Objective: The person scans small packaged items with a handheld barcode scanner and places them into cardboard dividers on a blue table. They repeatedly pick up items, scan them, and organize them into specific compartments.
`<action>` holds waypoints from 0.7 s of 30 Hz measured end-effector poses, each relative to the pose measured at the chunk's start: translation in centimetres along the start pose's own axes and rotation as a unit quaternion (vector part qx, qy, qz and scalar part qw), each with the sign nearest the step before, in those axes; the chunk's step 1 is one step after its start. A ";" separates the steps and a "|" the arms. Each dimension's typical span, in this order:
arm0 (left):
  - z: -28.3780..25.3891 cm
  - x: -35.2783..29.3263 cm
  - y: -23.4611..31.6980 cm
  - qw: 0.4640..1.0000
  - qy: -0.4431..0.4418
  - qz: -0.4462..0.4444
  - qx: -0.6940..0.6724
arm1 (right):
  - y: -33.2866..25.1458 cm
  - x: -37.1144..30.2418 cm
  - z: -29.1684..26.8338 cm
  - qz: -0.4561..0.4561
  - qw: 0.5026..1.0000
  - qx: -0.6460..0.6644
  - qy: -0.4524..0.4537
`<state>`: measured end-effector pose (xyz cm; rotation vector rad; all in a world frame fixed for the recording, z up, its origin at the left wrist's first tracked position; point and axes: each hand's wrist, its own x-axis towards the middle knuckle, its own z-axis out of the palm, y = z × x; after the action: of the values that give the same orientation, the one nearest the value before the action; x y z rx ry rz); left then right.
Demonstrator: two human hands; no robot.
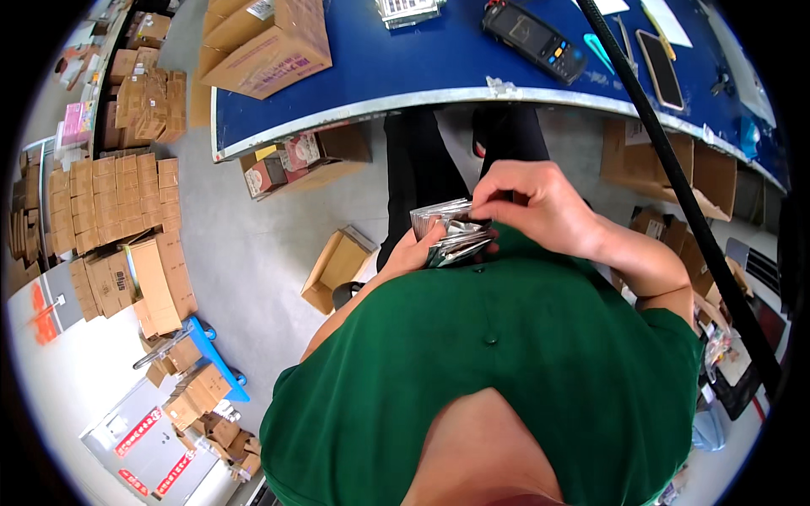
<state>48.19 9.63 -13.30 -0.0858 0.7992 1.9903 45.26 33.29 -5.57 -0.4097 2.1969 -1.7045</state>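
Note:
A thick bundle of flat, silvery packets (453,232) is held low in front of my green shirt. My left hand (412,253) is wrapped round it from the left, fingers beneath and thumb along the side. Over the bundle's right end, my right hand (540,207) is closed, thumb and forefinger pinched at the edge of a packet. The packets stand fanned in uneven layers, and their lower parts are hidden in my left palm. Beyond my hands, a similar silver stack (409,12) lies on the blue table (380,63).
On the table are an open cardboard box (270,55), a handheld scanner (535,40), a phone (659,69) and a turquoise cutter (599,52). Cartons (291,164) sit beneath it. A small open box (337,268) and a blue trolley (215,358) stand left. A black strap-like bar (675,173) crosses the right.

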 end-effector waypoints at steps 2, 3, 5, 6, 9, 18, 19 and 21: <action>1.0 -0.2 0.6 0.999 0.047 -0.007 -0.017 | -0.3 0.5 -0.2 0.044 0.996 0.065 0.031; 1.1 -0.3 0.6 0.997 0.068 -0.008 -0.023 | -0.4 0.4 -0.1 0.045 0.996 0.074 0.027; 0.5 -0.4 0.7 0.999 0.022 -0.005 -0.034 | -0.6 0.5 -0.1 0.049 0.996 0.077 0.017; 0.4 -0.3 0.9 0.999 0.000 -0.003 -0.040 | -0.7 0.7 -0.3 0.053 0.996 0.070 0.010; 0.6 -0.2 1.1 1.000 0.028 0.002 -0.011 | -0.7 1.0 -0.2 0.055 0.997 0.054 0.005; -1.0 -0.9 0.2 0.970 0.179 -0.037 0.163 | 0.7 0.9 0.6 -0.147 0.985 -0.092 -0.027; -1.0 -1.0 0.2 0.961 0.201 -0.037 0.185 | 0.5 0.7 0.6 -0.138 0.987 -0.080 -0.033; -1.3 -1.1 0.0 0.974 0.191 -0.041 0.118 | 0.3 0.5 0.7 -0.139 0.987 -0.072 -0.036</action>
<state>48.48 8.10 -13.89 -0.3639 1.2533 1.8090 45.11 32.54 -6.08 -0.8348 2.3050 -1.6368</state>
